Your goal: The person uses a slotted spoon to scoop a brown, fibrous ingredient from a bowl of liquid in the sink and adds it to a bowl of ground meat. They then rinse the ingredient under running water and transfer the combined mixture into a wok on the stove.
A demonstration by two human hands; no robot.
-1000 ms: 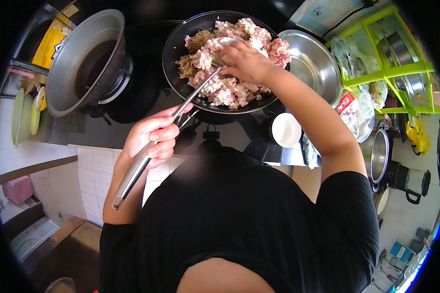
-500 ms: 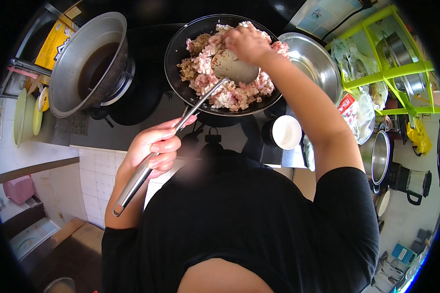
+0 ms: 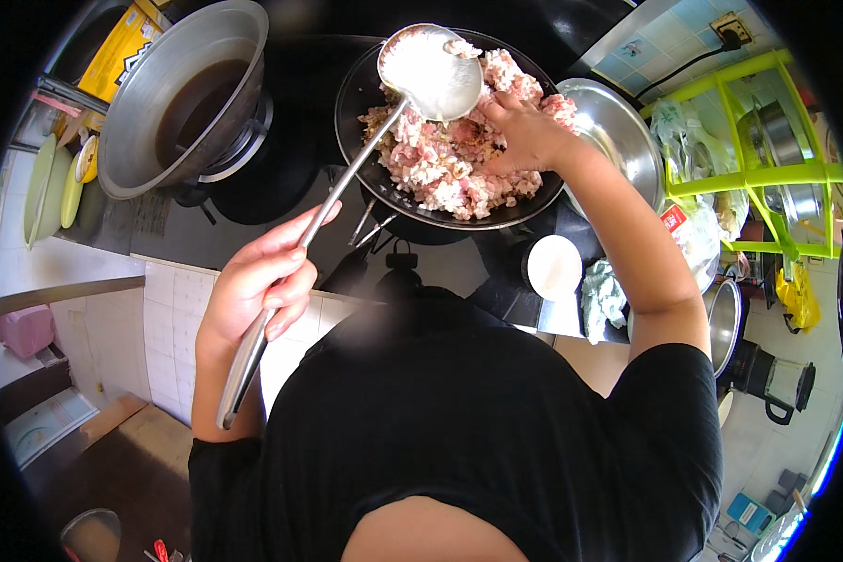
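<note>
A black frying pan point(image 3: 496, 225) holds a heap of pink and white minced meat point(image 3: 440, 173) with brownish bits mixed in. My left hand point(image 3: 264, 279) is closed round the handle of a long steel ladle point(image 3: 425, 70). The ladle's round, shallow bowl is raised over the far left of the pan, shiny and wet, with a scrap of meat near its right rim. Inside the pan, my right hand point(image 3: 529, 140) rests against the right part of the meat, thumb and fingers apart; some fingertips are hard to make out.
Left of the pan, a large grey wok point(image 3: 112, 155) with dark liquid stands on a burner. A steel bowl point(image 3: 642, 159) sits beside the pan's right side. Nearer me are a white cup point(image 3: 554, 267) and a pale green cloth point(image 3: 603, 300). A green rack point(image 3: 768, 178) is at the right.
My left hand has lifted the ladle from the meat to above the pan's far left and turned its bowl. My right hand has moved off the ladle, nearer and rightward onto the meat.
</note>
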